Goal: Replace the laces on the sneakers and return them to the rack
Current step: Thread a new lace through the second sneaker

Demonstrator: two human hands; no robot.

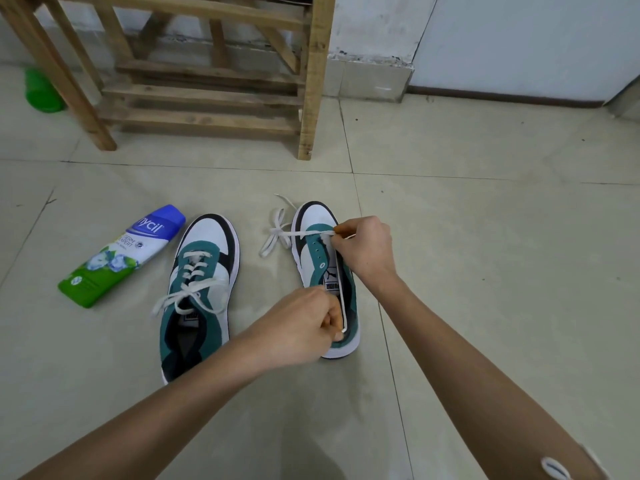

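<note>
head view. item: unlaced sneaker (313, 251), on tiled floor (485, 237), long axis running away from the person, toe toward wooden rack (207, 95), heel nearest. white lace (277, 233) crosses its front eyelets, slack lying left of the toe. right hand (367, 247) pinches lace at the eyelets; left hand (301, 323), fingers curled, pinches lace at the heel. laced sneaker (204, 271) lies roughly parallel, green bottle (117, 258) to its left.
</note>
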